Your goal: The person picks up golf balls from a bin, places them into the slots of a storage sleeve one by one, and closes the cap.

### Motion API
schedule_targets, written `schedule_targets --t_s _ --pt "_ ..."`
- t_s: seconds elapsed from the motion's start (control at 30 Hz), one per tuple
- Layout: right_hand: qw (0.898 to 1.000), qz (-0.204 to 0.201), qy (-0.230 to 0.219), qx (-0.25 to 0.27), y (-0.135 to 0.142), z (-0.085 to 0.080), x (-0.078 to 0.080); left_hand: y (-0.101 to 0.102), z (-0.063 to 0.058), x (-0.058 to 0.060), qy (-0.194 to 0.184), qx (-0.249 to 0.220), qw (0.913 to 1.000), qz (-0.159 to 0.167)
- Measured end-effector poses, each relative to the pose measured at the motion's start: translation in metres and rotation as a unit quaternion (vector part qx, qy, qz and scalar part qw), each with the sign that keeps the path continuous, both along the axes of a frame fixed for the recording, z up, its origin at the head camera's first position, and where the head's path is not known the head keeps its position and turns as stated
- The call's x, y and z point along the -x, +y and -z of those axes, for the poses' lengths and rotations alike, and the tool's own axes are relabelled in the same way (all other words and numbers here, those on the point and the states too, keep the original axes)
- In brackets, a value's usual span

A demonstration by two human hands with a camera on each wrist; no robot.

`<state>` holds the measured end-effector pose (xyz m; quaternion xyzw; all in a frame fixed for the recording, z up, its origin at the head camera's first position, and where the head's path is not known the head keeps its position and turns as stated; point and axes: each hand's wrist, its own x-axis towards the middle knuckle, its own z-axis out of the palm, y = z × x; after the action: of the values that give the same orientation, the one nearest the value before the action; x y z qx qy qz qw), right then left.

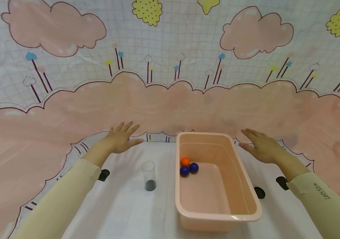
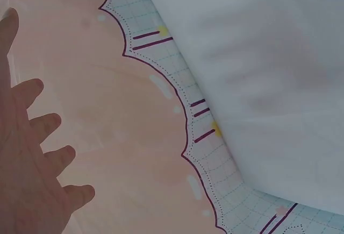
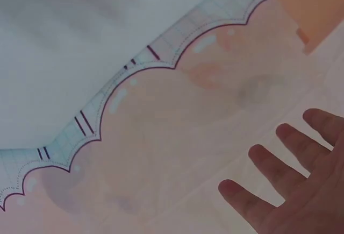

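Note:
My left hand (image 1: 119,139) is held out over the far left of the white table, fingers spread and nothing in them. Below and to its right a clear glass cylinder (image 1: 149,172) stands upright with a dark round bottom. On the other side my right hand (image 1: 260,146) stretches out, empty, beyond the right wall of a peach plastic bin (image 1: 205,217). Inside the bin, by its left wall, an orange ball (image 1: 185,161) and two dark blue balls (image 1: 194,167) lie close together. Both wrist views show spread fingers over cloth, holding nothing.
A black round piece (image 1: 259,192) lies beside the bin's right wall. Dark patches (image 1: 104,175) show under each wrist. Behind the white table (image 1: 122,205) hangs a patterned cloth (image 1: 164,106) with clouds and a scalloped edge.

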<state>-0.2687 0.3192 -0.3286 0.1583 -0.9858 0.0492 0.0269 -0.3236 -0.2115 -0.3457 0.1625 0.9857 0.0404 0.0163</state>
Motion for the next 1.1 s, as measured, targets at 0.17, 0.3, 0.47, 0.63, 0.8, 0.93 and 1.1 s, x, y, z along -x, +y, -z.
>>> schedule_targets --t_s 0.17,0.3,0.47,0.63,0.8,0.93,1.1 --pt "1.000 -0.006 -0.005 0.000 -0.004 -0.004 -0.005 -0.001 -0.002 -0.006 0.005 -0.008 0.9999 0.005" --pt "1.000 -0.012 -0.004 0.000 -0.006 -0.006 -0.008 -0.001 0.000 -0.013 0.017 -0.013 0.9997 0.012" --pt "1.000 -0.024 -0.003 0.009 -0.014 -0.013 -0.014 0.001 0.002 -0.021 0.041 -0.033 0.9983 0.025" --pt "0.999 -0.041 0.002 0.015 -0.024 -0.019 -0.021 0.005 0.002 -0.034 0.050 -0.088 0.9938 0.046" --pt "0.998 -0.056 0.007 0.014 -0.033 -0.020 -0.026 0.005 0.010 -0.050 0.027 -0.161 0.9855 0.046" --pt "0.997 -0.070 0.014 0.019 -0.042 -0.021 -0.031 0.004 0.020 -0.062 0.021 -0.211 0.9765 0.040" --pt "0.996 -0.084 0.016 0.027 -0.054 -0.027 -0.036 0.005 0.032 -0.076 0.009 -0.258 0.9658 0.026"
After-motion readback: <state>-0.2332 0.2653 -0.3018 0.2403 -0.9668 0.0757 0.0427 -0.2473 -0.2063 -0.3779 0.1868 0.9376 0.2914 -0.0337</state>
